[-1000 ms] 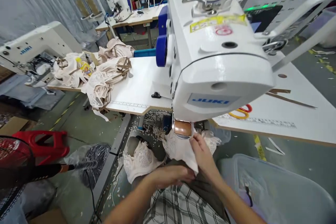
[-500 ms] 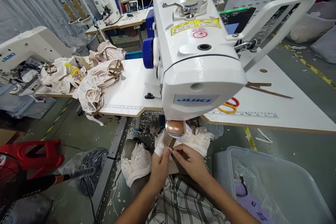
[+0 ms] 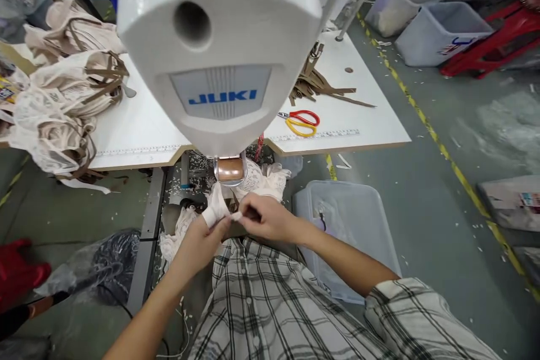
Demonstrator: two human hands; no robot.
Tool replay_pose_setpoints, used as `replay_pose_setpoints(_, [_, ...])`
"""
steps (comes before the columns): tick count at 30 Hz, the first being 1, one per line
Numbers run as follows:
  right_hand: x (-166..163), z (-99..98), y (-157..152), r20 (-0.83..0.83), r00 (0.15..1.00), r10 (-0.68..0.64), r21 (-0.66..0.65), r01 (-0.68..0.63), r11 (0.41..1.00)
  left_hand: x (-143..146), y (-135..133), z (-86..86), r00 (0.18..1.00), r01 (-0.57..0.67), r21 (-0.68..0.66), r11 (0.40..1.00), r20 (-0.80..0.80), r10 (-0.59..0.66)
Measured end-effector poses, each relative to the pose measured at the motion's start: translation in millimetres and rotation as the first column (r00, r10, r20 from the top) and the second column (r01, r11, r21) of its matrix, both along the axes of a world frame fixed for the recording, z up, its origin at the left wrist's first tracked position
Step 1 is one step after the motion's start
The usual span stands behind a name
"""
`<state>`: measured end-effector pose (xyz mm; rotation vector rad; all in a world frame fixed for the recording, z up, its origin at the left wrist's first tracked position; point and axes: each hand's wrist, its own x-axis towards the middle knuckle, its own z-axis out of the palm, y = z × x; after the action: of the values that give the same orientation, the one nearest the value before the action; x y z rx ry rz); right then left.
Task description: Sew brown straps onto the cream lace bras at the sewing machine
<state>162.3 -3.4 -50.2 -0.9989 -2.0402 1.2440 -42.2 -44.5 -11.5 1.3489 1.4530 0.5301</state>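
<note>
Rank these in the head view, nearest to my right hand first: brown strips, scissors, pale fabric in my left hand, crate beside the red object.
From your right hand:
1. Pale fabric: at its fingertips.
2. Scissors: on the table, ahead, slightly right.
3. Brown strips: on the table, beyond the scissors.
4. Crate: floor, far ahead right.

So you've got two hands, one JUKI sewing machine, one pair of scissors, two ruler strips.
</note>
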Motion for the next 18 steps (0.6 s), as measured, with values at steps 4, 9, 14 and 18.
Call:
replay_pose_setpoints(4, [5.0,-5.5,-6.1,0.000,0.933,-0.361,0.055,0.360,0.931,1.8,-0.3,-1.8,0.979,-0.179,-0.060,0.982,0.087,0.184])
replay_pose_setpoints(9, [-6.9,2.5,-17.8,-0.108,0.969,-0.221,0.262,0.242,0.934,16.7,0.6,-7.6,0.852,-0.359,-0.127,0.924,0.360,0.381])
replay_pose_setpoints(14, [-20.3,4.7,-18.9,-0.112,0.953,-0.281,0.277,0.301,0.912,28.9,-0.3,-16.0,0.764,-0.464,-0.175,0.868,0.417,0.493])
replay_pose_setpoints(18, [-21.7,0.7,-15.9,-0.138,0.942,-0.306,0.233,0.332,0.914,32.0,-1.6,-13.0,0.809,-0.458,-0.107,0.882,0.360,0.464])
